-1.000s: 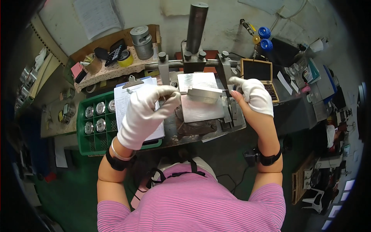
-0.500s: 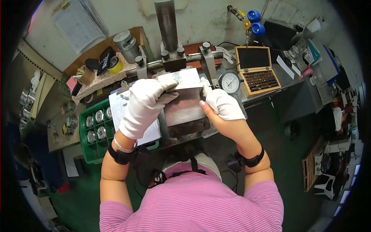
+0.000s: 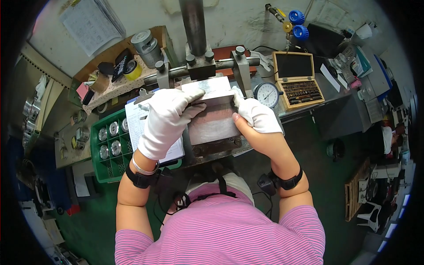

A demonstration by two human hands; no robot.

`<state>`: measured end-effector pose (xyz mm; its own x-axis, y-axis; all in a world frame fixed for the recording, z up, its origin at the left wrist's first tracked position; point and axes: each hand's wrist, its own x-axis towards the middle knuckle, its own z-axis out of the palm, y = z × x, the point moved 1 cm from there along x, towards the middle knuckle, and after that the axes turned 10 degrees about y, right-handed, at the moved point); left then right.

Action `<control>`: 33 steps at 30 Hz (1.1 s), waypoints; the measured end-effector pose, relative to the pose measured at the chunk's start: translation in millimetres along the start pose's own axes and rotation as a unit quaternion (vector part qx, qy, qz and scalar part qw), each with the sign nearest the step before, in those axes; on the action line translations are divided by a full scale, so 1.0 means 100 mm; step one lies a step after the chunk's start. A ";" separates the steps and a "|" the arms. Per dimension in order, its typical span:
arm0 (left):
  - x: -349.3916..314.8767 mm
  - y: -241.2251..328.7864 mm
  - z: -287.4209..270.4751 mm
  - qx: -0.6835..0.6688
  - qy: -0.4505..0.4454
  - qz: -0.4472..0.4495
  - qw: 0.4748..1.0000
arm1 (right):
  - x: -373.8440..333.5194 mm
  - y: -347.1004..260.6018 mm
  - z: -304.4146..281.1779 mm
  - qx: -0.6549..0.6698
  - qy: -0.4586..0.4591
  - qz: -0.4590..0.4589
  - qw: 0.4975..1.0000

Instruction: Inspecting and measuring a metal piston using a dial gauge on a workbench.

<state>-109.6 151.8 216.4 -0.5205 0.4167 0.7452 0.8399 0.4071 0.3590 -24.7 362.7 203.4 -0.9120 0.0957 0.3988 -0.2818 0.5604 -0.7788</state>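
A flat rectangular metal plate lies on a grey measuring block at the front of the bench. My left hand, in a white glove, grips the plate's left end with fingers curled over its top edge. My right hand, also gloved, holds the plate's right end, next to a round dial gauge. Behind the plate stands a dark vertical column on a horizontal bar with clamps.
A green crate with several round metal parts sits at the left, a clipboard with a sheet beside it. An open wooden case of small gauge pieces is at the right. Tape rolls and a metal cylinder rest on a back shelf.
My right hand moved in from the far right to the plate's right end. Both hands now hold the plate on the block, and the view has shifted closer to the bench.
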 end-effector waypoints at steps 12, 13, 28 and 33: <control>-0.15 -0.05 -0.20 -0.024 0.003 -0.001 1.000 | -0.03 -0.10 0.04 0.017 0.031 0.032 0.999; -0.16 -0.04 -0.24 -0.022 0.009 0.002 1.000 | -0.03 -0.09 0.05 0.001 0.039 0.005 0.999; -0.15 0.01 -0.33 0.069 -0.001 0.006 0.998 | 0.02 -0.33 0.12 -0.071 0.102 -0.056 0.991; -0.08 0.12 -0.29 0.119 0.007 0.046 0.992 | 0.05 -0.39 0.17 -0.127 0.117 -0.097 0.980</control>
<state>-91.0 129.7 230.7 -0.4397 0.4496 0.7775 0.8224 0.5496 0.1473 -23.6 327.2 227.8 -0.7463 0.1362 0.6515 -0.3334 0.7708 -0.5429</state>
